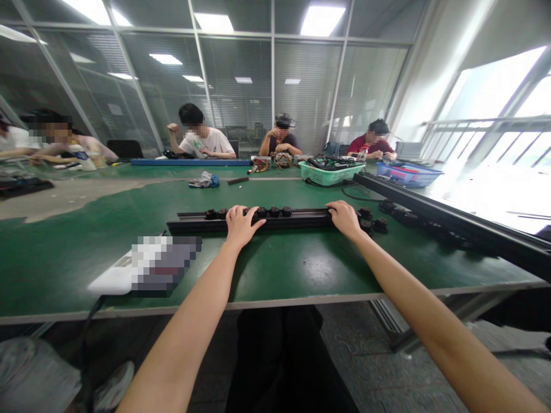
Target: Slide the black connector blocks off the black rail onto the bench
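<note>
A long black rail (297, 221) lies crosswise on the green table in front of me. Along its top sits a row of small black block-like parts (274, 211), beside a thin dark rod (309, 211). My left hand (241, 225) reaches over the rail left of its middle, fingers curled over the far side among the small parts and thumb on the near side. At the right end, my right hand (343, 219) grips the rail with bent fingers, its fingertips by the rod's end. What lies under the fingers is partly hidden.
More small black parts (380, 224) lie to the right, beside a longer black rail (456, 209). A pixelated device (124, 267) with a cable is at the near left. Further back are a green basket (331, 174), a blue basket (408, 175) and a crumpled cloth (204, 180). Several people sit opposite.
</note>
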A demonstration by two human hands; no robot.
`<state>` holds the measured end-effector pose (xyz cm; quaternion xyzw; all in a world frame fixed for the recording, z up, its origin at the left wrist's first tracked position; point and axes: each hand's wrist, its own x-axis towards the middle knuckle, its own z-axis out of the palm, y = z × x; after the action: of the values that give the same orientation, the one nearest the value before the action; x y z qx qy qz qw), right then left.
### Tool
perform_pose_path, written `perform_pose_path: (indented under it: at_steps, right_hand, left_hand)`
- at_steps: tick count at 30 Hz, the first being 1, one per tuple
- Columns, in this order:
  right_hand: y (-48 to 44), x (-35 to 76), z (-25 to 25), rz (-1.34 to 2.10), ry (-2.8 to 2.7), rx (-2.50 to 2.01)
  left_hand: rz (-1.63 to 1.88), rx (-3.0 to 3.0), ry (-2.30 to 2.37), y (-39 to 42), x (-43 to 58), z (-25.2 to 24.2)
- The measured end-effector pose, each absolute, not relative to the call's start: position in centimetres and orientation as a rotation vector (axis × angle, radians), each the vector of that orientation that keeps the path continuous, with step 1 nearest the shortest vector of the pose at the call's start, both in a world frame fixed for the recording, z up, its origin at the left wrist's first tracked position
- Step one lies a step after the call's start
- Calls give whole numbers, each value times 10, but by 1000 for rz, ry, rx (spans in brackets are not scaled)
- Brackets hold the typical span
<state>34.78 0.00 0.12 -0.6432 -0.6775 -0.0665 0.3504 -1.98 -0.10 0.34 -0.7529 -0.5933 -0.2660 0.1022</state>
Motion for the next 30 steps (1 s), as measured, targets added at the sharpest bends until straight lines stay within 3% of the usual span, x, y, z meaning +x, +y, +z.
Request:
perform_pose_path:
  at_steps: [30]
  right_hand:
    - [-2,352,4,-207,-1693,-1787]
  left_hand:
    - [-771,-2223,-1765,-3,-18,5]
